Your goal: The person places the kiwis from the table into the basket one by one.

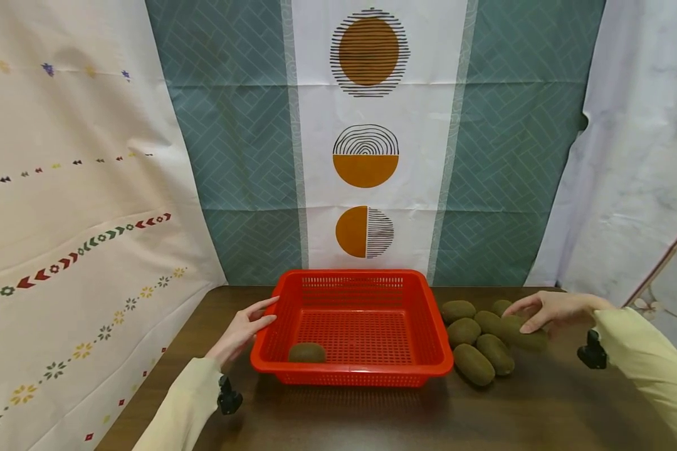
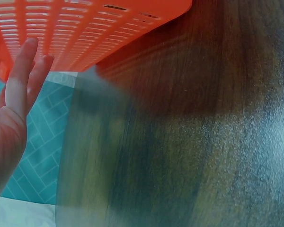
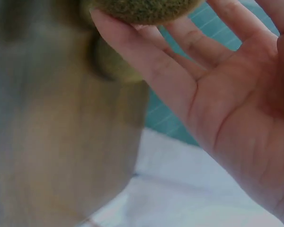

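A red plastic basket [image 1: 352,368] with slotted walls stands on the table, one brown kiwi [image 1: 307,352] lying in its front left corner. My left hand [image 1: 242,331] is at the basket's left rim, and in the left wrist view its straight fingers [image 2: 20,78] rest along the slotted outer wall. Right of the basket, my right hand [image 1: 553,308] holds a kiwi [image 1: 529,339] by its fingers and thumb, just above the others. The right wrist view has this fuzzy kiwi [image 3: 144,10] at the top, its upper part cut off by the frame.
Several more kiwis [image 1: 474,365] lie in a group close against the basket's right side. Dark wooden table [image 1: 338,419] extends in front of it. Behind hangs a patterned cloth [image 1: 367,238], with a white cloth [image 1: 90,250] on the left and a marbled one [image 1: 643,188] on the right.
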### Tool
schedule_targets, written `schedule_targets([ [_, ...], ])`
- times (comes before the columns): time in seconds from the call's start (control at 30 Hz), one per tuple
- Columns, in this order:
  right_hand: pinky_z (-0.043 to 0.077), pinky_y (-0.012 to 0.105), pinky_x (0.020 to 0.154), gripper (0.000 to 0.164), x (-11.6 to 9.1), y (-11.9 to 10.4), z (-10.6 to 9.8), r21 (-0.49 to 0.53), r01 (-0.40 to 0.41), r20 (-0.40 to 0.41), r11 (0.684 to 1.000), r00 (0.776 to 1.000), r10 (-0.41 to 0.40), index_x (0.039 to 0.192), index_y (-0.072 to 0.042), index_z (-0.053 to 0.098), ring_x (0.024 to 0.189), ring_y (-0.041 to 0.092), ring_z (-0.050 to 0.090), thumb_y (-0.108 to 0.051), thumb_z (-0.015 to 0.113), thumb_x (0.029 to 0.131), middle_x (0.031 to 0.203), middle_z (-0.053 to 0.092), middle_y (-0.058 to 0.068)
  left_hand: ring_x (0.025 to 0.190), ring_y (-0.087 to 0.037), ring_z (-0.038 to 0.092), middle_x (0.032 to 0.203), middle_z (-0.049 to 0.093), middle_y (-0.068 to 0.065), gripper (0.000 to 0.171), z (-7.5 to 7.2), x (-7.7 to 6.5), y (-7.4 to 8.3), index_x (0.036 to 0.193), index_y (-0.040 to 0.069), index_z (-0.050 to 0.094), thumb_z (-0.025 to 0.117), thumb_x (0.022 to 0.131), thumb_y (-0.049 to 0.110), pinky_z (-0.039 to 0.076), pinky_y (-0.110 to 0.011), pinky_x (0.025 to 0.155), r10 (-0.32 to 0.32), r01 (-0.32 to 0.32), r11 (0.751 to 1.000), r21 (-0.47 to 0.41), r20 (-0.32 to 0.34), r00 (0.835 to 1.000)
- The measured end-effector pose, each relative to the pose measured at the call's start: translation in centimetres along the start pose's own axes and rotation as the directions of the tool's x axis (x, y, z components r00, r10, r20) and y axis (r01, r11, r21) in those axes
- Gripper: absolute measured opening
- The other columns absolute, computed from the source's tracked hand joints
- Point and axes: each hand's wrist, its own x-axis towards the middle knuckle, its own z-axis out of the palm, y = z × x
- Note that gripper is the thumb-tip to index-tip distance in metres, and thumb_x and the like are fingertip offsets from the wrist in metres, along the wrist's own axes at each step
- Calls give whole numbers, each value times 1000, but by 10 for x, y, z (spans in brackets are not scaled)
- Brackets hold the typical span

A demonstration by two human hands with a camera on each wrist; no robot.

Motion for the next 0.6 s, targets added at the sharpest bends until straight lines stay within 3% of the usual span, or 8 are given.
schedule_targets([
  [0.07,48,33,64,45,7,-12,-2,-71,13,-2,997,1000,-13,132,2,42,111,19,44,-6,55,89,137,25,30,98,-35,56,125,46,-23,53,0,0,0,137,10,39,59,88,16,48,-48,75,-1,1,1000,-5,4,1000],
  [0.13,50,36,70,45,14,-25,-4,-95,22,9,995,1000,-21,132,2,42,114,23,42,-6,55,89,133,35,28,99,-35,56,126,46,-23,53,1,0,0,137,11,39,60,88,16,47,-48,75,-3,3,1000,-5,5,1000],
  [0.23,50,47,69,45,24,-46,-6,-50,30,39,998,999,-28,132,3,41,102,35,51,-3,54,89,123,46,25,99,-35,56,126,46,-23,54,1,0,-1,138,11,38,60,88,17,47,-48,76,0,0,1000,0,11,1000],
  [0.37,46,57,71,44,40,-74,-8,-27,43,49,999,998,-42,132,1,42,92,37,57,-3,54,89,118,51,22,97,-34,57,124,48,-20,55,1,1,-1,137,12,40,61,87,18,48,-48,76,-7,7,1000,-5,-2,1000],
  [0.6,48,49,74,45,75,-113,-2,-74,87,51,993,995,-83,130,-1,45,96,38,55,-6,58,88,116,53,20,97,-35,57,122,49,-21,52,0,1,-2,136,11,41,60,88,16,48,-49,74,8,-8,1000,-5,12,1000],
])
